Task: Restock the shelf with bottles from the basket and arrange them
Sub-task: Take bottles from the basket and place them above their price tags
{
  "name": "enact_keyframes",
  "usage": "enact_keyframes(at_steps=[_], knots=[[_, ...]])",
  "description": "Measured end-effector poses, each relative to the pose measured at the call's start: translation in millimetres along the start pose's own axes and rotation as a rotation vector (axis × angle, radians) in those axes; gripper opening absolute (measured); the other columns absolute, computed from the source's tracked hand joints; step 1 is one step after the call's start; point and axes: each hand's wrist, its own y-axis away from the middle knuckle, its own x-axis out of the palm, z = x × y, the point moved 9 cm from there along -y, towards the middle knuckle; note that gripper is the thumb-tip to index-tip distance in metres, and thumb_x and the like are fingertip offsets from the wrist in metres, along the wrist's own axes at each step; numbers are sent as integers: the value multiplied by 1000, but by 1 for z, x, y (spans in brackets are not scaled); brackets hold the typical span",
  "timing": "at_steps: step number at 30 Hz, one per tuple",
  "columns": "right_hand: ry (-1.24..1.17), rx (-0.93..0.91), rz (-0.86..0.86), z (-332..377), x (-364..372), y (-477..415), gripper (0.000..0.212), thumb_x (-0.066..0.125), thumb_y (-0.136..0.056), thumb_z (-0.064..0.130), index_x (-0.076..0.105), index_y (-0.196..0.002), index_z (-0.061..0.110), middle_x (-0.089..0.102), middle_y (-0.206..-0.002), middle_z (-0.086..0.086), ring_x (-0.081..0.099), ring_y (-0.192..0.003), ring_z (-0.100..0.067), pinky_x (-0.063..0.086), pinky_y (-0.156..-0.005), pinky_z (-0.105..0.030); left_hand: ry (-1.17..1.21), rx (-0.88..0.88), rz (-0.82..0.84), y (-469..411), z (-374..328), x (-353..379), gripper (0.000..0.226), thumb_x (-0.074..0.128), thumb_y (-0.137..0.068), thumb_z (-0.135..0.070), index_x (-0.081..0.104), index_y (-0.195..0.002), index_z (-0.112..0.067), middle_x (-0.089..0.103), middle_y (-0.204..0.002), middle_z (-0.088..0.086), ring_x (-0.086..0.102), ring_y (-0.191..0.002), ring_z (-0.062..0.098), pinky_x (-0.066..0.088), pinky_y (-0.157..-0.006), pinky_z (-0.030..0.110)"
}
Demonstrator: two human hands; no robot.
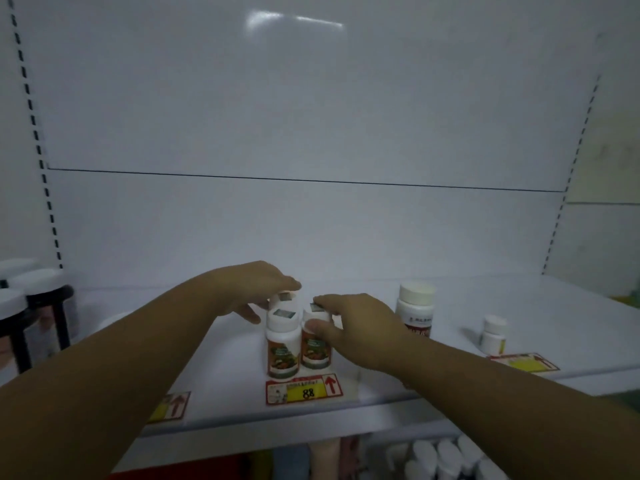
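Three small white bottles with orange-green labels stand close together on the white shelf (214, 386), above the yellow 88 price tag (304, 389). The front left bottle (283, 344) stands free. My right hand (353, 327) grips the front right bottle (314, 351) around its cap, thumb on the front. My left hand (252, 289) reaches over the rear bottle (284, 297), fingers curled on its cap. The basket is not in view.
A larger white bottle (415, 311) with a red label stands right of the group, and a small white bottle (493, 334) farther right. Dark jars with white lids (38, 306) crowd the left end. More white bottles (446, 455) show on the shelf below.
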Motion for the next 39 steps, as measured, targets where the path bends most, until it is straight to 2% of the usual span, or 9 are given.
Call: enact_keyframes(at_steps=[4,7,13,19,21,23,25,30,39], knots=[[209,-88,-127,6,-40,7,58,33,-95,54,31,-145,25,32,-154,2,27,-142,-16,23,-115,-35,-405,137,-105,16,-35,-10,68,38,-92,-54,26,-146,-15,25,-156,6,29,-141,26,26,-113,40],[401,-137,-47,-7,-68,9,63,32,-94,55,23,-148,24,17,-159,-2,9,-148,-19,10,-118,-38,-627,233,-224,38,-77,-18,78,36,-91,-59,7,-151,-19,8,-160,4,9,-148,23,12,-119,41],[435,-41,-20,-63,-121,51,73,35,-92,58,12,-151,21,3,-161,-5,-3,-148,-21,3,-119,-42,-686,259,-246,68,-156,24,80,23,-90,-65,-2,-151,-20,-1,-161,4,-5,-148,22,3,-120,48],[455,-5,20,-145,-151,167,71,36,-93,56,14,-150,21,7,-161,-3,1,-148,-18,7,-119,-39,-622,303,-96,91,-214,131,81,22,-86,-70,2,-151,-26,9,-160,0,14,-147,21,9,-119,40],[438,31,14,-178,-163,210,65,39,-92,55,28,-146,21,27,-156,-2,20,-145,-19,21,-116,-38,-585,365,-108,107,-239,171,75,25,-89,-65,10,-151,-25,20,-158,1,23,-144,22,14,-117,37],[459,64,-41,-211,-177,253,50,41,-93,52,49,-132,23,58,-133,-2,51,-123,-22,42,-99,-35,-510,442,-75,122,-261,223,68,28,-92,-59,19,-150,-23,31,-154,2,31,-140,22,19,-115,34],[493,118,-43,-248,-178,295,38,42,-93,49,61,-114,23,70,-108,-2,61,-100,-22,47,-80,-32,-428,479,34,131,-270,287,65,26,-93,-57,22,-148,-22,28,-155,0,28,-141,20,17,-117,32],[509,317,183,-342,-138,369,46,43,-92,48,54,-127,20,62,-125,-7,57,-110,-26,50,-88,-37,-513,434,319,136,-250,429,68,23,-93,-60,16,-150,-22,18,-158,1,20,-145,20,11,-120,35],[170,470,222,-447,-67,404,57,50,-91,44,36,-142,23,45,-145,-3,45,-128,-23,40,-102,-33,-423,294,328,66,-226,500,60,33,-95,-51,28,-146,-20,37,-151,4,39,-135,23,28,-113,33]])
